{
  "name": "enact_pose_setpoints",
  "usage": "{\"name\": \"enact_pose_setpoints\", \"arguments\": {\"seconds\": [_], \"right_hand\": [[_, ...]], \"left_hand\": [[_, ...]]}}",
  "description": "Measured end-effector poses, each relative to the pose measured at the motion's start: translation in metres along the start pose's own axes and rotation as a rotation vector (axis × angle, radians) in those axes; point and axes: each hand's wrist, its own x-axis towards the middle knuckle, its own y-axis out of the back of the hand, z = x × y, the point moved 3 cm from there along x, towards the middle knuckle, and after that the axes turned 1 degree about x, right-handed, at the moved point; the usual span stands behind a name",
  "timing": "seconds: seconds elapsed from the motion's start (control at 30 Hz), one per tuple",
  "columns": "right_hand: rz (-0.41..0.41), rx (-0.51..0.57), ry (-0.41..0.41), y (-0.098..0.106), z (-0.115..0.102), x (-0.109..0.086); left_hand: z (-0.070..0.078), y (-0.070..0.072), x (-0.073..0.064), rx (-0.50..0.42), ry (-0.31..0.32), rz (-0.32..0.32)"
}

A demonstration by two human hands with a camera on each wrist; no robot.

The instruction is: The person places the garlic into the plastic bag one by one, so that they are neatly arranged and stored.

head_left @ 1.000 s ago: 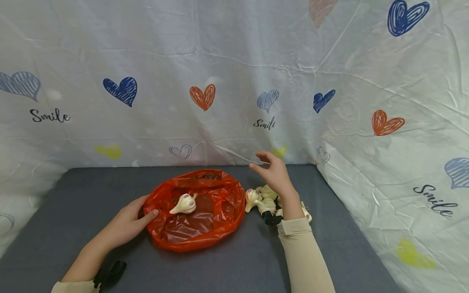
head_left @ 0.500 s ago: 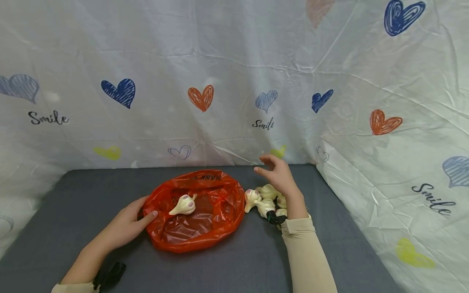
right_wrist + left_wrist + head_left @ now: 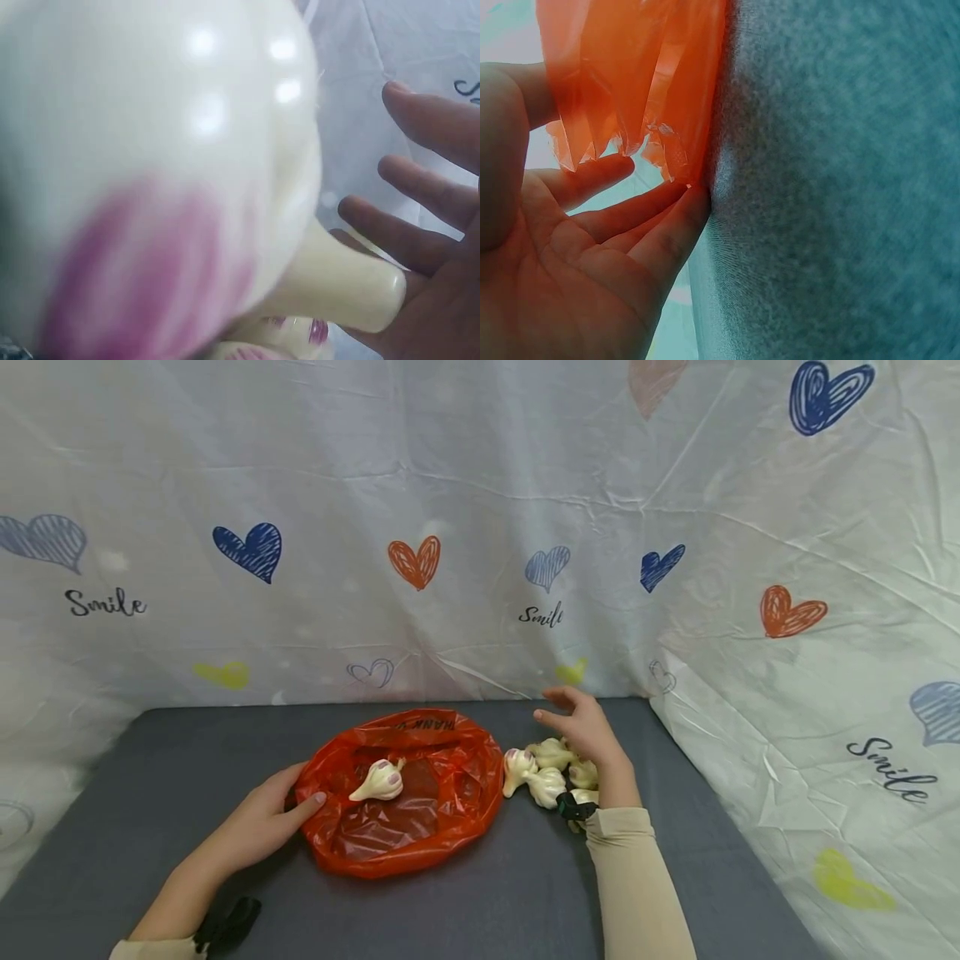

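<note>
A red plastic bag (image 3: 405,857) lies spread with its mouth up, and one garlic bulb (image 3: 381,780) rests inside. At the bag's left side my left hand (image 3: 262,818) holds the rim, thumb over the inside edge and fingers outside; the left wrist view shows the fingers (image 3: 656,247) at the bag's crinkled edge. To the right of the bag sits a pile of several garlic bulbs (image 3: 547,787), partly hidden by my right wrist. Over the pile's far side my right hand (image 3: 588,731) is spread with nothing in it. A bulb (image 3: 165,135) looms close in the right wrist view.
A grey cloth-covered table (image 3: 420,918) carries everything. Behind it and along the right side hangs a white sheet (image 3: 480,485) printed with hearts and lettering. Dark straps (image 3: 228,925) sit on the wrists.
My right hand has shifted right and a little nearer, uncovering more of the garlic pile. The left hand, the bag and the bulb inside it have stayed in place.
</note>
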Motion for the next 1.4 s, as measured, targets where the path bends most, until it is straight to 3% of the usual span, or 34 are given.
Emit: {"name": "enact_pose_setpoints", "arguments": {"seconds": [0.77,1.17,1.4], "right_hand": [[0.04,0.029,-0.102,0.024,0.031,-0.005],[0.033,0.013,-0.166,0.038,0.053,-0.009],[-0.018,0.003,-0.202,0.042,0.057,-0.015]], "left_hand": [[0.003,-0.001,0.0,0.022,0.009,-0.004],[0.002,-0.003,-0.001,0.019,0.022,-0.014],[0.002,-0.002,0.0,0.022,0.013,-0.01]]}}
